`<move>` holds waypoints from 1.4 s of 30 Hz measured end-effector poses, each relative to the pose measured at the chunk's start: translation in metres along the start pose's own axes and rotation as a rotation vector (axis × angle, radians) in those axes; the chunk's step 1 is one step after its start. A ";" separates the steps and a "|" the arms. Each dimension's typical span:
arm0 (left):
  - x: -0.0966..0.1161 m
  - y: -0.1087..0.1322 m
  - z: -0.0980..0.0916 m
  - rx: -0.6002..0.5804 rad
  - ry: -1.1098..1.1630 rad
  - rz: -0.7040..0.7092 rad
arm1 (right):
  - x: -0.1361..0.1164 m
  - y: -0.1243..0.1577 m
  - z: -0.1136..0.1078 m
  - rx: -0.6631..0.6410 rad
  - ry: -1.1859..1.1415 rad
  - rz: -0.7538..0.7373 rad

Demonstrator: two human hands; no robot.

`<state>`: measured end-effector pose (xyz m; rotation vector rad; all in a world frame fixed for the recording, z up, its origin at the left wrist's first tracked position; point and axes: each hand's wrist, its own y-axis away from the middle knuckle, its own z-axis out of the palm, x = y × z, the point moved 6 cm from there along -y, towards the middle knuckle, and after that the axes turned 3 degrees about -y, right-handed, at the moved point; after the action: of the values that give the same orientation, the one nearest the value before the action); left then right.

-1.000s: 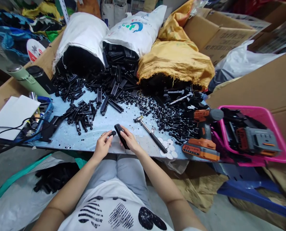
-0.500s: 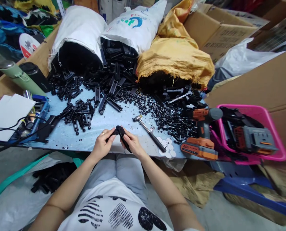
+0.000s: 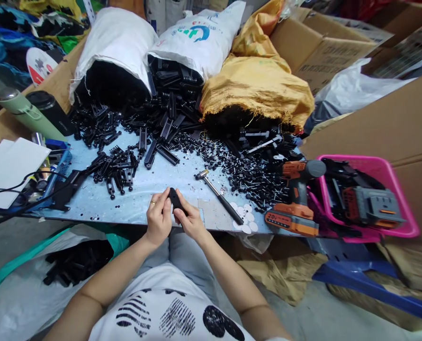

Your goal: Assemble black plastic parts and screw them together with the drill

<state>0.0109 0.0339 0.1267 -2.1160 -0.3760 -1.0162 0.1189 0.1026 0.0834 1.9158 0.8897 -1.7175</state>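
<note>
Between my two hands, over the front edge of the table, is a small elongated black plastic part [image 3: 175,199] with a rounded end. My left hand [image 3: 159,215] grips its left side with thumb and fingers; a ring shows on one finger. On the other side, my right hand [image 3: 190,219] has its fingers closed around the part's right and lower side. The lower portion of the part is hidden by the fingers. To the right of my hands lies a hammer [image 3: 219,196], its head pointing away from me.
Black plastic arms [image 3: 114,168] are heaped at the left, below white sacks [image 3: 113,38]. Screws and small knobs [image 3: 239,175] spread before a yellow sack [image 3: 256,90]. White discs [image 3: 246,227], a cordless drill [image 3: 296,199] and a pink basket [image 3: 406,199] are at the right.
The two black pieces that were angled apart in my hands now appear together as one part. My left hand has turned more upright, and both hands have come closer together.
</note>
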 end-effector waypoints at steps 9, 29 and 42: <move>-0.047 0.015 0.023 -0.147 0.053 -0.252 | 0.019 -0.013 0.004 -0.130 0.326 0.003; -0.046 0.027 0.061 -0.734 -0.657 0.290 | 0.062 -0.197 -0.307 0.824 0.990 0.199; -0.063 0.036 0.051 -0.824 -0.391 0.277 | 0.048 -0.159 -0.273 0.460 1.365 0.097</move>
<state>0.0179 0.0499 0.0397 -3.0102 0.2062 -0.6333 0.2052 0.4100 0.0947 3.3709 0.7362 -0.3197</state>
